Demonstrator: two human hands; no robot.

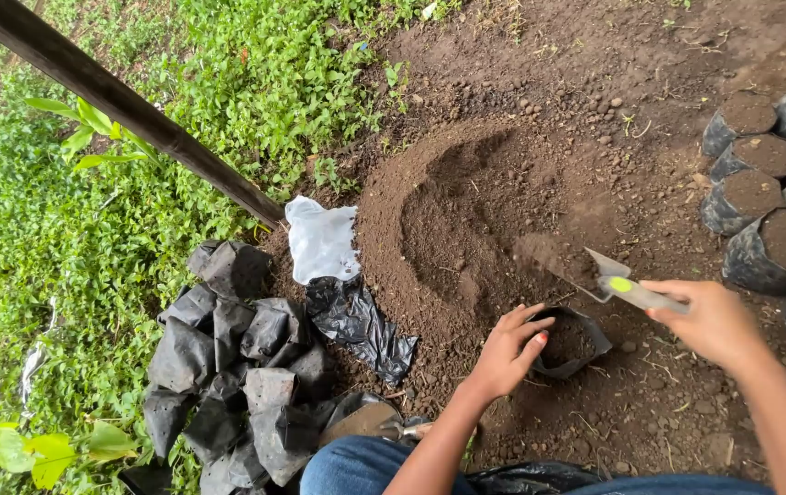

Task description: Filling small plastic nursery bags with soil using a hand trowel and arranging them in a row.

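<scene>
**Hands at a small black bag beside the soil heap**

Right of centre, low in the frame, the left hand (505,353) holds the rim of a small black bag (569,342) with its fingers loosely spread. The right hand (712,321) is closed around the handle of a trowel (605,280) carrying soil just above the bag. Filled bags (773,206) stand at the right edge, and empty ones (237,367) lie at the lower left.

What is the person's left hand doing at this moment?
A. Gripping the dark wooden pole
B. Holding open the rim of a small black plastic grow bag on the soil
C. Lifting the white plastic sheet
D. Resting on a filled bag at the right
B: the left hand grips the rim of the small black plastic grow bag, while the right hand holds a metal trowel with a pale handle above it.
</scene>
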